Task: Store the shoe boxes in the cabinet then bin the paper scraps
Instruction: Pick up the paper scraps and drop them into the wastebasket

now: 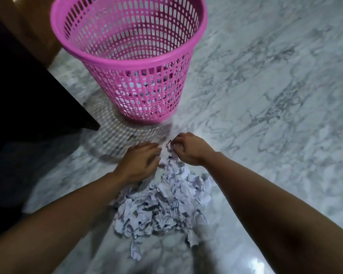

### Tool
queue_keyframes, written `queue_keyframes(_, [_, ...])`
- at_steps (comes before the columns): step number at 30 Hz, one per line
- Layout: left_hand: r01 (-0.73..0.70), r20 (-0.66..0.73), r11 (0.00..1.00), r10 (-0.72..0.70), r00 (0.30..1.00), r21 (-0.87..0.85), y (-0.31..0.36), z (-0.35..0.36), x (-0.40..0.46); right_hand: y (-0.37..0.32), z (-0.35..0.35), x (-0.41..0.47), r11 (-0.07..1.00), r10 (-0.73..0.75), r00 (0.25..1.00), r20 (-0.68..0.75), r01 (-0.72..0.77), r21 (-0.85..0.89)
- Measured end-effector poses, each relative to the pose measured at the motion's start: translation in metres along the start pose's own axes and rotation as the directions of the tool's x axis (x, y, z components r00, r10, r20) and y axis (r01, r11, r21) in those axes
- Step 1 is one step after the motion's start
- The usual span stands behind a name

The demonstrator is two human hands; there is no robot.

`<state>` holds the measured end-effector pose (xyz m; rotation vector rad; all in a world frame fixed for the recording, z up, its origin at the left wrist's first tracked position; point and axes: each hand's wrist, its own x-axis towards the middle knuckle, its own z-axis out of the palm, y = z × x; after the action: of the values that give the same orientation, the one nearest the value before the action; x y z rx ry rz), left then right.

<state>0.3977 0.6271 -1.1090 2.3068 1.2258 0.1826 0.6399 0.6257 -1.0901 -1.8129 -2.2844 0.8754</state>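
Both hands (162, 155) gather paper scraps (162, 204) before the pink basket (127, 62).

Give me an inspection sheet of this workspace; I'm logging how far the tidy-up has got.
Surface: grey-veined marble floor, glossy, with a glare patch near the bottom edge.
Job's things: pile of torn paper scraps on the floor between the forearms; pink plastic mesh waste basket upright beyond the pile, some white paper visible through its lower mesh. Shoe boxes and cabinet: nothing seen.
Clutter: nothing seen apart from the scraps.
Grips: left hand rests curled at the far end of the pile; right hand pinches scraps there. Image blurred, so the left hand's hold is uncertain.
Cables: nothing seen.
Surroundings: dark wooden furniture at left, beside the basket.
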Motion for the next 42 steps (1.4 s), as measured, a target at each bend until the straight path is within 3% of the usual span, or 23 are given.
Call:
queue_keyframes(3, [0.16,0.105,0.979,-0.174,0.979,0.126,0.013,-0.005,-0.042,-0.002,0.007,-0.041,0.997,0.019,1.0,0.019,-0.02,0.074])
queue_keyframes(7, [0.386,0.163,0.91,-0.409,0.898,0.154,0.024,0.007,-0.092,-0.014,0.028,-0.081,0.991,-0.031,0.992,0.123,0.046,-0.123])
queue_keyframes(9, [0.386,0.197,0.917,-0.399,0.896,0.103,0.031,0.016,-0.101,-0.023,0.041,-0.085,0.971,-0.017,0.992,0.127,0.047,-0.234])
queue_keyframes(12, [0.287,0.12,0.955,-0.295,0.948,0.079,0.043,0.03,-0.096,-0.038,0.058,-0.085,0.962,-0.008,0.999,0.053,0.022,-0.27])
queue_keyframes(17, [0.153,0.123,0.988,-0.147,0.982,-0.038,0.038,0.045,-0.077,-0.055,0.078,-0.075,0.995,0.037,0.999,-0.025,-0.04,-0.087])
queue_keyframes(25, [0.157,0.038,0.988,-0.157,0.987,0.0,0.028,0.023,-0.076,-0.038,0.048,-0.08,0.968,0.212,0.961,-0.175,-0.183,0.169])
queue_keyframes(28, [0.127,0.018,0.989,-0.126,0.992,-0.07,0.032,0.009,-0.075,-0.036,0.02,-0.088,0.944,0.246,0.914,-0.322,-0.15,0.294])
queue_keyframes(32, [0.011,-0.188,0.972,-0.056,0.981,-0.234,0.062,-0.042,-0.057,-0.057,-0.039,-0.082,0.789,0.381,0.786,-0.487,-0.001,0.614])
queue_keyframes(35, [-0.079,-0.422,0.942,-0.07,0.904,-0.325,0.098,-0.106,-0.036,-0.092,-0.106,-0.075,0.702,0.344,0.707,-0.618,0.243,0.669])
queue_keyframes(37, [-0.158,-0.584,0.909,-0.107,0.804,-0.385,0.123,-0.162,-0.02,-0.123,-0.159,-0.07,0.664,0.255,0.637,-0.728,0.432,0.61])
queue_keyframes(39, [-0.298,-0.753,0.883,-0.088,0.652,-0.362,0.143,-0.222,0.0,-0.148,-0.208,-0.054,0.655,0.175,0.539,-0.824,0.561,0.507])
queue_keyframes(42, [-0.444,-0.923,0.878,0.003,0.385,-0.182,0.156,-0.303,0.046,-0.172,-0.266,-0.005,0.7,0.149,0.433,-0.889,0.589,0.404])
